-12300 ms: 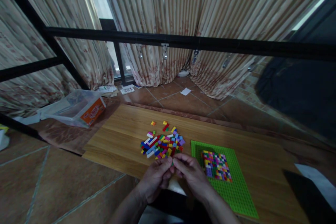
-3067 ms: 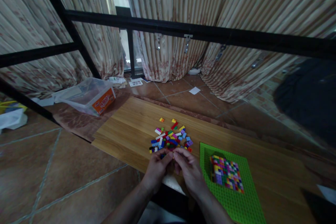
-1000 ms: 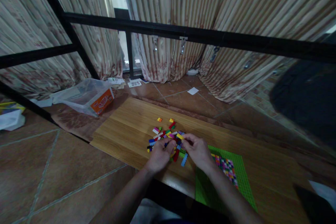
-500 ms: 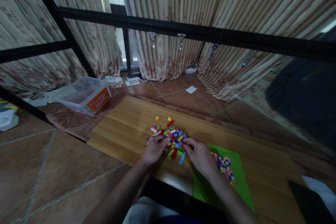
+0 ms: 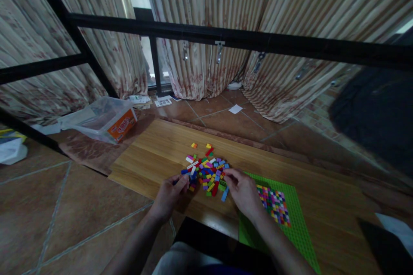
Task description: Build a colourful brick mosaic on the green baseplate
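Bricks in mixed colours [image 5: 211, 175] lie in loose pile on wooden surface [image 5: 151, 150], between person's two bare hands. Left hand [image 5: 167, 194] reaches in at pile's left edge, fingers curled; right hand [image 5: 245, 191] bends fingertips to right edge, beside small red brick [image 5: 223, 173]. Whether either grip clasps brick, cannot tell. Right forearm crosses green baseplate [image 5: 299, 232], which bears multicoloured brick panel [image 5: 275, 206]. Clear bin [image 5: 100, 123] with orange label sits beyond surface at left.

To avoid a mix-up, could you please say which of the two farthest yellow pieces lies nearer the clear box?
The left yellow piece, partly orange; the right yellow piece lies by a red brick.
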Demonstrator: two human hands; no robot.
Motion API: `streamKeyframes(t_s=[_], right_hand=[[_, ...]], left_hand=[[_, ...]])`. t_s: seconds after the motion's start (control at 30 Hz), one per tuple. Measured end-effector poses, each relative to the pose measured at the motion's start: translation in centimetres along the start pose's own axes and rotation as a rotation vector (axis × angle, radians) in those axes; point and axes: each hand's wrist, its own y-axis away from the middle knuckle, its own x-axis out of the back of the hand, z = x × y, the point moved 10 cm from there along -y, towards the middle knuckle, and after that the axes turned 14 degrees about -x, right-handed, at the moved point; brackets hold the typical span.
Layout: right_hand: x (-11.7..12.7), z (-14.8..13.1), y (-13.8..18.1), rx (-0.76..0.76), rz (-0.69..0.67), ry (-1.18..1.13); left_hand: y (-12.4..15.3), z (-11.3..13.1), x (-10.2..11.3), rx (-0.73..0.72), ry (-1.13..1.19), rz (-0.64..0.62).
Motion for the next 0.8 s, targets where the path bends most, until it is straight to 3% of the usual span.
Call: streamKeyframes(t_s=[0.1,0.23,0.37,0.5,0.63,0.8], right_hand=[[0.3,0.1,2.0,-0.035,0.032,0.149],[-1.5,1.3,3.2,-0.153,0.013,0.293],[-2.7,1.5,2.4,-0.198,0.014,0.175],[-2.4,1.2,1.3,-0.199,0.044,0.026],[-2.0,-0.5,1.6,-0.072,0.100,-0.002],[-5.2,-4.4,3.1,0.208,-0.027,0.087]], left_hand=[[0.3,-0.4,1.0,0.012,-0.001,0.029],[0.3,-0.8,1.7,0.017,-0.049,0.069],[0.2,-1.4,1.7,0.031,-0.154,0.083],[0.0,-2.1,1.0,0.035,-0.209,0.024],[0.1,-2.1,0.6,0.002,-0.265,-0.003],[0.0,-1.6,-0.1,-0.045,-0.308,-0.018]])
